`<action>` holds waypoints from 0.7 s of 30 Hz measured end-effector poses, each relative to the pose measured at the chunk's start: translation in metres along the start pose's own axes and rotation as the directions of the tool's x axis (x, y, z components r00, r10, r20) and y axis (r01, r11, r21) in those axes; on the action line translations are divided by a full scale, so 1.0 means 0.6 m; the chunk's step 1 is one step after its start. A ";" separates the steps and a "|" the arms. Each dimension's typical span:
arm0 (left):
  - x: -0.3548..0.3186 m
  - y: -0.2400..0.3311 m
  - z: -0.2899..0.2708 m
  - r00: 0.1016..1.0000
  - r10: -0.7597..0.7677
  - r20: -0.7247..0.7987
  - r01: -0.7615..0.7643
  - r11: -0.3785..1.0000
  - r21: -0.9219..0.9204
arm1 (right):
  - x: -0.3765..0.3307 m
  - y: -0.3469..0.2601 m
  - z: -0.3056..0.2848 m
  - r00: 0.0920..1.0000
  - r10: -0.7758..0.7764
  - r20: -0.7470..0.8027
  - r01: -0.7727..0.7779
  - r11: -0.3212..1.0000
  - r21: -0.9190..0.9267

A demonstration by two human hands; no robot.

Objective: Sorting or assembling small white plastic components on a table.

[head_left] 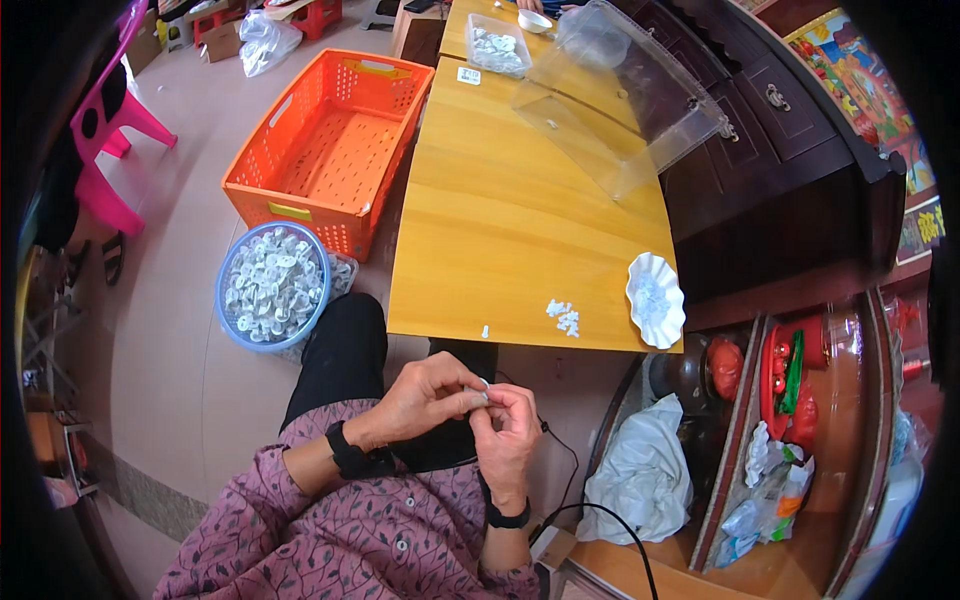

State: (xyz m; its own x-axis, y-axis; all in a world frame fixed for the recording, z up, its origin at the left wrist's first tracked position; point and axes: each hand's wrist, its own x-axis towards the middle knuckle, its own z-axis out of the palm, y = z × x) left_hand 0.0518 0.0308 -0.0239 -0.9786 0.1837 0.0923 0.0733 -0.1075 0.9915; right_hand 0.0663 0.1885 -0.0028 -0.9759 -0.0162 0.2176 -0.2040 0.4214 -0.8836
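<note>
Above my lap, just short of the table's near edge, my left hand [432, 398] and my right hand [508, 440] meet at the fingertips. Both pinch one small white plastic piece [484, 388], mostly covered by the fingers. On the yellow wooden table [510, 220] lie a single tiny white part [486, 331] near the edge and a small heap of white parts [564, 317]. A white scalloped dish [655, 325] holding small pale parts stands at the near right corner. Left of my knee, a blue round basket [322, 300] is filled with white and grey plastic pieces.
An orange crate [290, 170] stands left of the table. A clear plastic box [640, 110] lies at the table's right side, a tray of white parts [497, 48] at its far end. Dark cabinets [775, 150] border the right. A black cable [620, 510] runs beside my right arm.
</note>
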 end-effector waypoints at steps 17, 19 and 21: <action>-0.016 -0.013 -0.055 0.949 -0.296 0.108 0.271 0.593 -0.758 | 0.090 0.021 0.034 0.927 -0.371 0.061 0.356 0.813 -0.461; -0.019 -0.024 -0.060 0.953 -0.282 0.110 0.255 0.554 -0.793 | 0.101 0.035 0.042 0.914 -0.395 0.095 0.385 0.768 -0.512; -0.018 -0.029 -0.064 0.955 -0.273 0.112 0.246 0.524 -0.815 | 0.105 0.041 0.043 0.901 -0.414 0.131 0.413 0.720 -0.557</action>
State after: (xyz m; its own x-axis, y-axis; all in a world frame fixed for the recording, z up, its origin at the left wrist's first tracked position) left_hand 0.0538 -0.0070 -0.0455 -0.9335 0.3144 -0.1722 -0.3584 -0.8080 0.4677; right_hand -0.0024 0.1746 -0.0217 -0.8046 -0.3082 0.5075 -0.5065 0.8024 -0.3157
